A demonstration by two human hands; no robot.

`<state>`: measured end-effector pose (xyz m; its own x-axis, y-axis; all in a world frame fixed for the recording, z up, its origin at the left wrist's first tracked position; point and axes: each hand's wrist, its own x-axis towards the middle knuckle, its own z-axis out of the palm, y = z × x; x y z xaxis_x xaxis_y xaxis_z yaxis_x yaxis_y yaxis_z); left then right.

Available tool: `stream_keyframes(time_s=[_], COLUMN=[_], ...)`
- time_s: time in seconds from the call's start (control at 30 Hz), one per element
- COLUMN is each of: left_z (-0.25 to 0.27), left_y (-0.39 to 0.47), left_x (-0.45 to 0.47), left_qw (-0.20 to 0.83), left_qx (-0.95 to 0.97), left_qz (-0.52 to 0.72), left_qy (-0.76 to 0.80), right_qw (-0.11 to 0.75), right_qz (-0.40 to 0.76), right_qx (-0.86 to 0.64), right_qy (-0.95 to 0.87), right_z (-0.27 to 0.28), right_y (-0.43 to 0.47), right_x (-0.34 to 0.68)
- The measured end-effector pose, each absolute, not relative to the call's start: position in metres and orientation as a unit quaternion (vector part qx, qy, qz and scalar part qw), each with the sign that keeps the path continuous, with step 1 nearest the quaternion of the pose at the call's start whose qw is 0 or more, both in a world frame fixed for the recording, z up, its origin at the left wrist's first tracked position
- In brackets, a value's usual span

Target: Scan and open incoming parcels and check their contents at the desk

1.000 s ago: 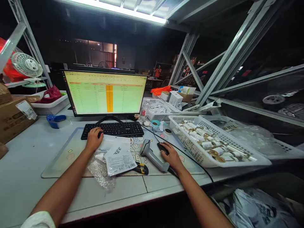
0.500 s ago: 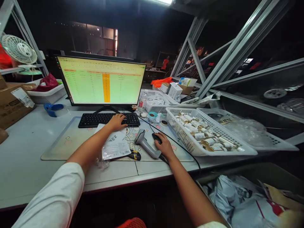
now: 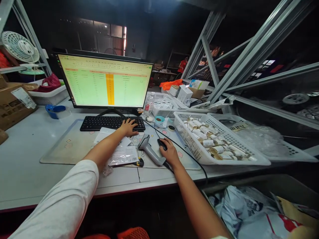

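Note:
My left hand (image 3: 128, 127) rests with spread fingers on the right part of the black keyboard (image 3: 104, 123). A black computer mouse (image 3: 161, 144) sits under my right hand (image 3: 170, 152), whose fingers curve over it. Between the two hands lies a grey barcode scanner (image 3: 152, 152), its head pointing away from me. Beneath my left forearm are white printed packets (image 3: 123, 156), which partly cover a yellow-and-black utility knife (image 3: 140, 162). The monitor (image 3: 106, 83) behind the keyboard displays a spreadsheet with one orange column.
At the right stands a white basket (image 3: 191, 141) of small labelled bottles. A plastic bottle (image 3: 149, 104) and a tape roll (image 3: 159, 120) stand near the monitor. A blue tape dispenser (image 3: 56, 112) and a cardboard box (image 3: 16, 103) are at left. Below right, a bin holds plastic bags (image 3: 239, 202).
My left hand has moved a little to the right along the keyboard. My right hand stays on the mouse. The view has shifted slightly.

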<state>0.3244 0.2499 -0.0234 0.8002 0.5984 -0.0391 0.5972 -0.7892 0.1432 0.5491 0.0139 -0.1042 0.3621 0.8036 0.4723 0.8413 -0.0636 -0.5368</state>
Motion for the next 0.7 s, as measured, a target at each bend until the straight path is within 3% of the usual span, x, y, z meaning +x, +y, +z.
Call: stream_keyframes(time_s=[0.27,0.43,0.57,0.7], left_z=[0.022,0.002,-0.031,-0.042], left_y=[0.194,0.131,0.117,0.125], left_x=[0.262,0.163,0.109,0.077], left_qw=[0.107,0.13,0.116,0.191], left_qx=[0.948,0.927,0.921,0.852], left_qz=[0.015,-0.068,0.083,0.232], left_qy=[0.298,0.344,0.363,0.429], right_qw=[0.384,0.385,0.386,0.387], right_qz=[-0.031,-0.029,-0.032,-0.026], right_qx=[-0.729,-0.726,-0.727,-0.728], right_qy=[-0.566,-0.569,-0.567,-0.565], right_z=[-0.102,-0.105,-0.107,-0.105], right_y=[0.013,0.015,0.016,0.016], right_x=[0.548,0.551,0.552,0.551])
